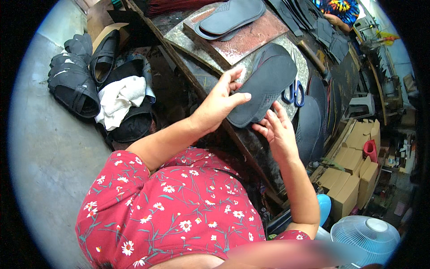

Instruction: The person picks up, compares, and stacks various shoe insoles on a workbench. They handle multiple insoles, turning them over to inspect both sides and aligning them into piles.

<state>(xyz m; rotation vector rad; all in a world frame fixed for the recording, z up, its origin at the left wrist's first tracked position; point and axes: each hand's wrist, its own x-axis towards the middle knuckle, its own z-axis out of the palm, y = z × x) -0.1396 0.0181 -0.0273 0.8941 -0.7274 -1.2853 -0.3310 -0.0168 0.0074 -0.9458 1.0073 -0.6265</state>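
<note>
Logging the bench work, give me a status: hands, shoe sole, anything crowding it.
Left hand grips dark shoe sole at its edge. Right hand fingertips touch its lower end. Blue-handled scissors lie right beside it.

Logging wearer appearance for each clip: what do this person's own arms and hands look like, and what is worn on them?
Both forearms are bare, as are the left hand and right hand: no gloves, and no rings or watch that I can make out. Short sleeves of a red garment with small white flowers and green stems end near the elbows.
</note>
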